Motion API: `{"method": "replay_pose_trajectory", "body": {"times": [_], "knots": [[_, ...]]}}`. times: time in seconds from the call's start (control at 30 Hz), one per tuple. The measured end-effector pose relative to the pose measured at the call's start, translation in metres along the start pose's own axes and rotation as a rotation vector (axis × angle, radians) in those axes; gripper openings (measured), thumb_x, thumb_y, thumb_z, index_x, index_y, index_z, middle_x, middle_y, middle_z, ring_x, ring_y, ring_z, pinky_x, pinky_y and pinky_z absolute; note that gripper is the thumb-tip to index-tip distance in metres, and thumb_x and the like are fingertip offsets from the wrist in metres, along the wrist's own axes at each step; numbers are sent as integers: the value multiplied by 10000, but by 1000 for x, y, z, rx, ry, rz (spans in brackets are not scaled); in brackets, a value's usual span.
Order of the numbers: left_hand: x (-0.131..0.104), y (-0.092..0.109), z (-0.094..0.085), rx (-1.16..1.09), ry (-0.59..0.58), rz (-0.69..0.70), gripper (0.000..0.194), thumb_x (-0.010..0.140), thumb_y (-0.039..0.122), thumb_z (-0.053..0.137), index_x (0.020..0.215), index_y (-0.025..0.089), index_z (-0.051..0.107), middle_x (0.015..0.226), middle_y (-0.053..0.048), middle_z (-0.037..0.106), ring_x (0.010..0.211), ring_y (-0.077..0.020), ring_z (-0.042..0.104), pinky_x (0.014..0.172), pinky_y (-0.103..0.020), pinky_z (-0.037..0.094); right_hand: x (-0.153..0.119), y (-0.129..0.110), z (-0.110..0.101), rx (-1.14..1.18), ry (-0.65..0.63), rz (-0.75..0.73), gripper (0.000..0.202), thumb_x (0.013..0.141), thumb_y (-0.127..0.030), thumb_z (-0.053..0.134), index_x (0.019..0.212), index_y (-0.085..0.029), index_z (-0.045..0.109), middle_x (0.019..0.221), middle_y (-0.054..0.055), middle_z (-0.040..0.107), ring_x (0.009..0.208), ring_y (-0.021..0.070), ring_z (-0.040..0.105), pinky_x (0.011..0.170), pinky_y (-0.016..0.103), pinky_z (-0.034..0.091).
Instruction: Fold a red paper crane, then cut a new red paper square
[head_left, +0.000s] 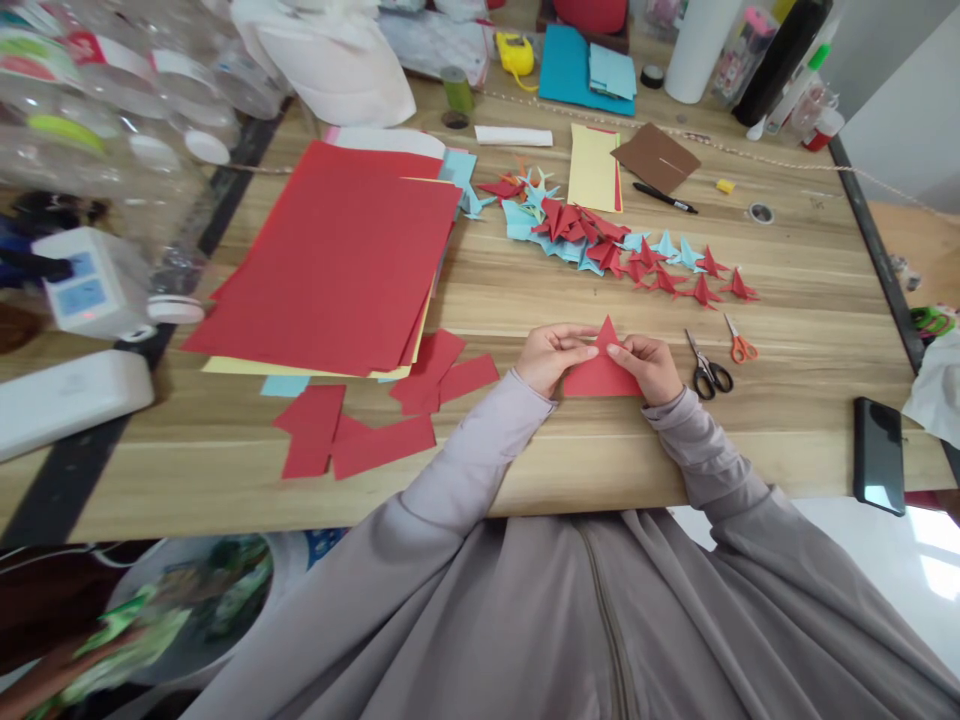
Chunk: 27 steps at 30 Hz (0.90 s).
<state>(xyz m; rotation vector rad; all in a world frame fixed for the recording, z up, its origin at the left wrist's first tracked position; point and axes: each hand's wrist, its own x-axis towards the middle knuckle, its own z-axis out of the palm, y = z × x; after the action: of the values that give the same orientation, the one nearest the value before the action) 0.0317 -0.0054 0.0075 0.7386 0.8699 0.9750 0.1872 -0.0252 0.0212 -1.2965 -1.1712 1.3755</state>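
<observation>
A red sheet of paper (604, 380), folded to a triangle with its point away from me, is between my hands just above or on the table. My left hand (551, 355) pinches its left side, the thumb pressing near the middle. On the right side my right hand (649, 365) grips it the same way, thumb on the upper face. Beyond the hands lie folded red paper cranes (577, 222) and light blue ones (679, 250), piled and strung out in rows. Black-handled scissors (709, 372) and orange-handled scissors (741, 342) rest right of my right hand.
A stack of red sheets (337, 255) covers the table's left part, with red paper scraps (382, 445) before it. A phone (879, 455) lies at the front right edge. Plastic bottles (127, 90) crowd the left. A pen (665, 197) and brown paper (656, 158) lie further back.
</observation>
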Motion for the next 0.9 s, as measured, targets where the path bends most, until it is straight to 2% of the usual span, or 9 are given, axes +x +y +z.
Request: {"method": "replay_pose_trajectory", "body": {"times": [0.17,0.33,0.47,0.7,0.9], "knots": [[1,-5,-1,41,-22,13,435,444,206,839,848,127,697,693,-30,713,611,-137,643,673,-289,512,0,1,2,-134,-46,-106,526,620,-603,667,474,-173,402,471,-70,340,471,46,276,458,210,227],[0,-5,1,89,-29,50,423,441,209,836,830,120,695,709,-35,711,615,-136,634,664,-285,505,-2,4,2,-209,-100,-160,509,687,-603,608,495,-178,405,484,-69,312,479,54,262,461,218,217],[0,-6,0,122,-23,34,394,433,202,835,792,110,702,695,-44,707,614,-141,634,669,-293,505,-2,6,1,-238,-92,-198,504,709,-563,612,476,-179,383,481,-70,281,482,55,252,469,223,210],[2,-7,0,-8,-28,-22,416,447,220,837,831,122,713,736,-53,727,653,-161,662,757,-349,521,0,3,1,-166,-32,-146,516,680,-597,619,484,-178,393,490,-68,287,493,56,233,474,225,210],[0,-3,-1,-4,-37,-63,400,465,202,825,842,129,714,712,-44,722,622,-158,657,719,-334,517,-1,3,-1,-174,-59,-110,530,690,-625,592,487,-174,400,496,-63,284,493,56,237,465,224,203]]}}
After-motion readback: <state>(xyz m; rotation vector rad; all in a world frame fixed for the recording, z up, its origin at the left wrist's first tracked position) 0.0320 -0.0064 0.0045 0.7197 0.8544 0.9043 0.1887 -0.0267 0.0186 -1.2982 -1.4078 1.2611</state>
